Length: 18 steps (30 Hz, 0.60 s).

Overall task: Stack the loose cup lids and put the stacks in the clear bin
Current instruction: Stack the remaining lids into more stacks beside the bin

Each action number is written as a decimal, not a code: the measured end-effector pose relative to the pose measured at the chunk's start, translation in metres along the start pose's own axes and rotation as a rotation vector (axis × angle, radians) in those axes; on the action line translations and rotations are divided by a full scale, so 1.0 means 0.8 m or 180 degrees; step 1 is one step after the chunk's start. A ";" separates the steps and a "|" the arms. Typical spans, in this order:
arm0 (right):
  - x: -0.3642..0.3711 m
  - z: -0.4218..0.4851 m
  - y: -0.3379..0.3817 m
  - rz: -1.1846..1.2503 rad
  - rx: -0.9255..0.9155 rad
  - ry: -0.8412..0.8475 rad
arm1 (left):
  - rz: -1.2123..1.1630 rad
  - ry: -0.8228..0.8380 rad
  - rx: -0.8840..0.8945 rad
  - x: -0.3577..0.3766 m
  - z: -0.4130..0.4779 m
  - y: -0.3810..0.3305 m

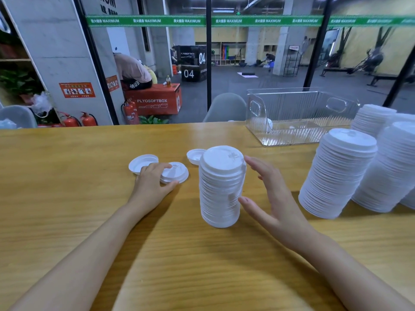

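A tall stack of white cup lids stands in the middle of the wooden table. My right hand is spread just right of it, fingers straight, the thumb close to the stack's lower side. My left hand grips a loose lid lying dome-up, fingers and thumb curled round its near edge. Two more loose lids lie upside down: one just left of that hand, one behind the stack. The clear bin sits at the back right with a lid or two inside.
Several tall lid stacks crowd the table's right side, in front of and beside the bin. A grey chair stands behind the table. A glass wall lies beyond, with a gym behind it.
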State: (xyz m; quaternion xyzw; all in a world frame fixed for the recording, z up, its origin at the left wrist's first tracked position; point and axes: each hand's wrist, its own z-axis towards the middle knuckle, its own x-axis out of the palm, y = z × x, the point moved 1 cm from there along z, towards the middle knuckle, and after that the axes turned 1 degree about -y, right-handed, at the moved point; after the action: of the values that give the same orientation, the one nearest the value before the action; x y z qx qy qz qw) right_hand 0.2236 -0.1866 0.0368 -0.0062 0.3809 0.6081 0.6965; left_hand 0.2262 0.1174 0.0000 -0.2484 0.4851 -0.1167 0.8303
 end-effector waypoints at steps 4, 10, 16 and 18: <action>-0.002 -0.001 -0.001 0.0000 0.0000 -0.0020 | -0.0129 -0.0222 0.0161 -0.010 -0.008 -0.009; -0.001 -0.001 0.000 -0.0048 -0.0066 -0.0038 | -0.1028 -0.0669 0.0389 -0.062 -0.020 -0.064; -0.001 -0.002 -0.001 -0.0034 -0.0057 -0.0141 | -0.1602 -0.0318 0.0807 -0.089 -0.042 -0.135; -0.002 -0.002 -0.001 -0.0046 -0.0063 -0.0170 | -0.1543 -0.0057 0.0906 -0.084 -0.047 -0.145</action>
State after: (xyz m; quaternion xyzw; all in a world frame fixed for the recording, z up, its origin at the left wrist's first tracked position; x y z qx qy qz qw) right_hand 0.2238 -0.1886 0.0360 0.0005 0.3560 0.6067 0.7108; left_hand 0.1658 0.0365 0.0960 -0.2391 0.3829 -0.3766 0.8089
